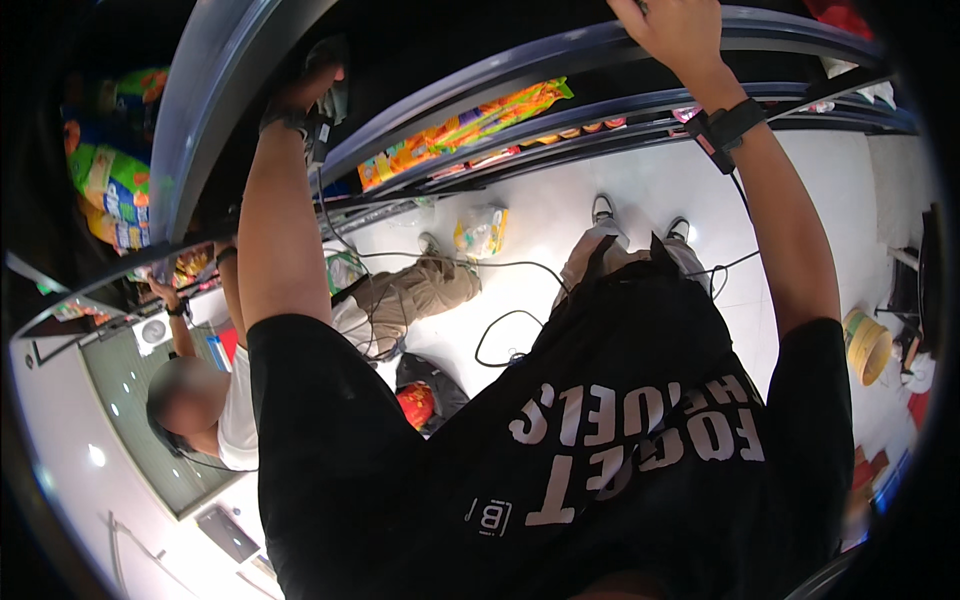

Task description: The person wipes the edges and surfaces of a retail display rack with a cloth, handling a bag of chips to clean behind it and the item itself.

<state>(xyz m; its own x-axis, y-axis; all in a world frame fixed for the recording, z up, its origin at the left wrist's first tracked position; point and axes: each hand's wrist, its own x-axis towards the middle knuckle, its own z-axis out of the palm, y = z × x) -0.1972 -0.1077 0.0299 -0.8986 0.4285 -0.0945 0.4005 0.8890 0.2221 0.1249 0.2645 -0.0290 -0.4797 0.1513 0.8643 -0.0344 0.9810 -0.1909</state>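
Observation:
My left hand reaches into a dark shelf space on the left, with a grey cloth-like piece showing around its fingers. Shadow hides much of this hand. My right hand is at the front edge of the upper shelf, with its fingertips cut off by the top of the picture. Bands with small devices sit on both wrists. Below that shelf edge, orange and green snack packets lie on a lower shelf. Blue and green packets stand on the shelf at far left.
A co-worker in a white top reaches up to the shelves on my left. Cables hang across the space before me. On the floor are a clear plastic bag and a black bag with a red item. A yellow bucket stands right.

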